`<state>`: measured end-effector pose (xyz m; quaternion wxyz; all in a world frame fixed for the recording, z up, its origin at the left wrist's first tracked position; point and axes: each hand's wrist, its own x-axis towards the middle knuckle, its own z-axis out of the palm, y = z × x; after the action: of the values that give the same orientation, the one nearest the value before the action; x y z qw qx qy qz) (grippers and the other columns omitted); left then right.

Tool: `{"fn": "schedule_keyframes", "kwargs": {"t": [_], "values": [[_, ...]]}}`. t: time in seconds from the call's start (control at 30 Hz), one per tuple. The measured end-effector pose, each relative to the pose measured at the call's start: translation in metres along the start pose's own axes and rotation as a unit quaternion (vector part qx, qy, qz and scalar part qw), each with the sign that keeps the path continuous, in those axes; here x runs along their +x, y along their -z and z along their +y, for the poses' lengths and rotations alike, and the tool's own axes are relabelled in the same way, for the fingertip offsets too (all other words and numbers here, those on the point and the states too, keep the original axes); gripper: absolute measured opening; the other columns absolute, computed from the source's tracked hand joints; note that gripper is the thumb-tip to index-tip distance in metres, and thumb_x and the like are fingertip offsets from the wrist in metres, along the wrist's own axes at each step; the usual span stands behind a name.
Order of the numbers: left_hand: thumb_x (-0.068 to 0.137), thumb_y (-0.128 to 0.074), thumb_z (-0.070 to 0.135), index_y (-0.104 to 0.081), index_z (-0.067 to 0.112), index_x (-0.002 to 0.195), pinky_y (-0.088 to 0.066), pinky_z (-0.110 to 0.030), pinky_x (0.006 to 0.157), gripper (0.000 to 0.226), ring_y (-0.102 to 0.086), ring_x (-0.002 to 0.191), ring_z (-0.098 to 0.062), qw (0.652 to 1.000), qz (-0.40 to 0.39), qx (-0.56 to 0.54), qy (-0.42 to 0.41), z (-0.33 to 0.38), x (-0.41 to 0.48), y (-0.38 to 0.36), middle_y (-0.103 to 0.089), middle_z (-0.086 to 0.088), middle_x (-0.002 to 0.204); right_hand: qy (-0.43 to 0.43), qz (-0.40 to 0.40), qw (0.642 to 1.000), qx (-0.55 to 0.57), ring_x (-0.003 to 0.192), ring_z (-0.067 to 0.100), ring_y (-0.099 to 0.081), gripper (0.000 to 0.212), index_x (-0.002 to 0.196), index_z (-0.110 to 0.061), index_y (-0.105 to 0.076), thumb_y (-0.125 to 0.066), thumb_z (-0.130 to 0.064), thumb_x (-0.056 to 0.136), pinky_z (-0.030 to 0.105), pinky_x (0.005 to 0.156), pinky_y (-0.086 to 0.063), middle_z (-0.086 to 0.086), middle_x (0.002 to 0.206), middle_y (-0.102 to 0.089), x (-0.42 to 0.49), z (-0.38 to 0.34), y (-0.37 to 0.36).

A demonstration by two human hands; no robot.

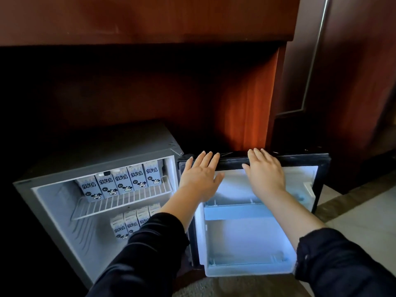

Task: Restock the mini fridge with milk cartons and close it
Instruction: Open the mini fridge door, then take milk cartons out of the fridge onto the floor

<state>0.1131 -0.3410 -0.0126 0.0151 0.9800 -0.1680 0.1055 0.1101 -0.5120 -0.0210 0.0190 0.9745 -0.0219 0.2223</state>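
Note:
The grey mini fridge (120, 146) stands open on the floor under a wooden counter. Several blue-and-white milk cartons (120, 183) with a cow picture line its wire upper shelf (128, 202). More cartons (128, 224) stand on the lower level, partly hidden by my left sleeve. The fridge door (246, 243) is swung wide to the right, its white inner side facing me. My left hand (201, 174) lies flat with fingers straight on the door's top edge near the hinge. My right hand (265, 170) lies flat further right on the same edge.
A red-brown wooden counter panel (246, 99) rises behind the fridge and door. A dark cabinet door with a metal trim strip (312, 67) stands at the right. Light floor tiles (353, 213) lie to the right of the fridge door.

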Motion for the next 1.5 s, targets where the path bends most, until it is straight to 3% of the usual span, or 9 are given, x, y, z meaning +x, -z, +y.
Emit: {"fn": "schedule_keyframes", "kwargs": {"t": [0.53,0.67,0.8,0.9,1.03,1.17,1.33,1.5], "values": [[0.101,-0.019,0.037,0.003,0.015,0.150,0.005,-0.034,0.118,0.058,0.010,0.146,-0.011,0.998,0.045,0.002,-0.054,-0.020,-0.003,-0.013,0.006,0.003,0.159,-0.027,0.005,0.996,0.089,0.146,0.025,-0.015,0.051,0.148,-0.008,-0.024,-0.035,-0.025,0.101,0.034,0.114,-0.019,0.008,0.156,-0.024,0.019,-0.011,-0.014],[0.101,-0.020,0.038,0.001,0.014,0.150,0.008,-0.034,0.117,0.059,0.009,0.146,-0.011,0.996,0.043,0.000,-0.082,-0.033,-0.030,-0.014,0.005,0.001,0.159,0.065,0.087,0.981,0.161,0.134,0.031,-0.041,0.039,0.132,-0.001,-0.051,-0.050,-0.010,0.095,0.040,0.109,-0.031,0.015,0.140,-0.051,-0.005,-0.031,-0.011],[0.100,-0.023,0.037,-0.008,0.017,0.151,0.002,-0.036,0.118,0.056,-0.003,0.147,-0.012,0.994,0.030,-0.010,-0.104,-0.060,-0.069,-0.010,-0.007,0.002,0.159,0.165,0.143,0.959,0.181,0.096,0.036,-0.066,0.030,0.104,0.001,-0.069,-0.073,0.002,0.074,0.044,0.083,-0.052,0.015,0.104,-0.069,-0.035,-0.068,-0.011],[0.100,-0.024,0.037,-0.018,0.017,0.149,-0.005,-0.038,0.118,0.053,-0.015,0.145,-0.015,0.997,-0.021,-0.022,-0.073,-0.090,-0.100,-0.004,-0.019,0.000,0.157,0.219,0.108,0.952,0.184,0.082,0.034,-0.066,0.027,0.097,-0.002,-0.070,-0.075,0.002,0.071,0.039,0.072,-0.054,0.011,0.092,-0.070,-0.052,-0.098,-0.013],[0.100,-0.030,0.035,-0.043,0.012,0.134,-0.031,-0.039,0.107,0.043,-0.043,0.129,-0.028,0.990,-0.132,-0.053,0.015,-0.129,-0.138,0.004,-0.046,-0.009,0.140,0.251,0.026,0.952,0.172,0.094,0.031,-0.060,0.017,0.102,-0.006,-0.066,-0.053,-0.010,0.091,0.038,0.078,-0.047,0.007,0.102,-0.066,-0.065,-0.138,-0.015],[0.098,-0.034,0.038,-0.034,0.019,0.142,-0.033,-0.038,0.109,0.048,-0.039,0.133,-0.024,0.969,-0.188,-0.111,0.111,-0.167,-0.167,-0.002,-0.038,-0.005,0.148,0.264,-0.016,0.945,0.191,0.105,0.022,-0.055,0.024,0.107,-0.012,-0.062,-0.041,-0.020,0.097,0.029,0.074,-0.037,0.000,0.108,-0.061,-0.066,-0.183,-0.015],[0.098,-0.038,0.029,-0.033,0.013,0.141,-0.039,-0.039,0.103,0.046,-0.043,0.128,-0.029,0.955,-0.151,-0.171,0.188,-0.212,-0.177,-0.010,-0.042,-0.010,0.140,0.282,-0.084,0.932,0.212,0.118,0.018,-0.051,0.032,0.128,-0.016,-0.052,-0.043,-0.023,0.098,0.030,0.087,-0.045,-0.002,0.128,-0.054,-0.056,-0.242,-0.015],[0.095,-0.043,0.023,-0.018,0.011,0.147,-0.024,-0.041,0.113,0.058,-0.024,0.138,-0.033,0.954,-0.053,-0.179,0.236,-0.252,-0.164,-0.022,-0.021,-0.011,0.152,0.307,-0.113,0.925,0.195,0.124,0.019,-0.046,0.044,0.136,-0.016,-0.042,-0.051,-0.021,0.094,0.034,0.100,-0.043,0.000,0.137,-0.050,-0.033,-0.291,-0.034]]}}
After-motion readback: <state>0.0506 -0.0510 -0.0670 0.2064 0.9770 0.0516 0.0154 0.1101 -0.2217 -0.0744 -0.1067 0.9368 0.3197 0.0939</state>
